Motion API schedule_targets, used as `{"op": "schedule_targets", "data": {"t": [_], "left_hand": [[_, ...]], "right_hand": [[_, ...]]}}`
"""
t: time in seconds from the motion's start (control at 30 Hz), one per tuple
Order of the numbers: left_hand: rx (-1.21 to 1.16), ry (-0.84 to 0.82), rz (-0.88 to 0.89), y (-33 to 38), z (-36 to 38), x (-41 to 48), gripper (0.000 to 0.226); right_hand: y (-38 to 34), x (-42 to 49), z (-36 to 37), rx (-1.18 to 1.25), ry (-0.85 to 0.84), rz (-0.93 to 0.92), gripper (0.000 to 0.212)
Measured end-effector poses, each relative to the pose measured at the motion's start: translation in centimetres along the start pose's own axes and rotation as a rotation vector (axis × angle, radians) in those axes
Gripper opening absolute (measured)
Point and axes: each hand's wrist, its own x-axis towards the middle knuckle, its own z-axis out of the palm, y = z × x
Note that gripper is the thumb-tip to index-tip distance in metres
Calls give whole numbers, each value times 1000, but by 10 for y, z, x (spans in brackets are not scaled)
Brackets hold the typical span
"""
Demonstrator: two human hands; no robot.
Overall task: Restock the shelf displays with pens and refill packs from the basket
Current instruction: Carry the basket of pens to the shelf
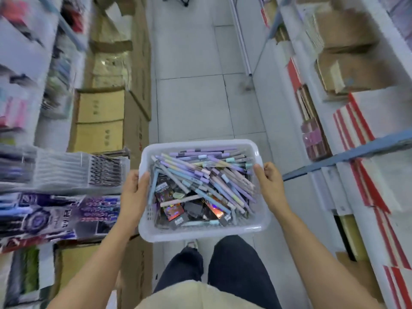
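I carry a white plastic basket (pixel 200 234) in front of my waist, over the aisle floor. My left hand (pixel 133 192) grips its left rim and my right hand (pixel 270 184) grips its right rim. Inside lie several pastel pens (pixel 200 172) in purple, blue and beige, piled across dark refill packs (pixel 171 210) with shiny labels. On my left, shelf displays (pixel 60 208) hold purple and dark packaged pens, blurred by motion.
Open cardboard boxes (pixel 100 121) line the floor along the left shelves. White shelving with red-striped boxes (pixel 356 134) and a blue shelf edge (pixel 347 155) runs along the right. A tiled aisle (pixel 196 85) stretches ahead between them. My legs are below the basket.
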Motion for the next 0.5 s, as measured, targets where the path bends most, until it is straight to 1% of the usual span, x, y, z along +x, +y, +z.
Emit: {"op": "schedule_targets", "data": {"t": [0.1, 0.2, 0.27, 0.33, 0.4, 0.5], "left_hand": [[-6, -9, -13, 31, -3, 56, 30], [-6, 11, -65, 61, 7, 118, 33], [-13, 29, -103, 78, 19, 160, 35], [-28, 57, -120, 99, 30, 200, 40], [-22, 87, -138, 121, 41, 245, 39], [-24, 131, -145, 154, 50, 310, 34]], "right_hand": [[-34, 55, 12, 3, -22, 24, 30], [-68, 123, 19, 10, -41, 41, 36], [-89, 172, 22, 20, -56, 28, 42], [-113, 220, 23, 6, -68, 5, 40], [-137, 270, 25, -9, -79, -1, 37], [-172, 344, 33, -35, -103, -1, 38]]}}
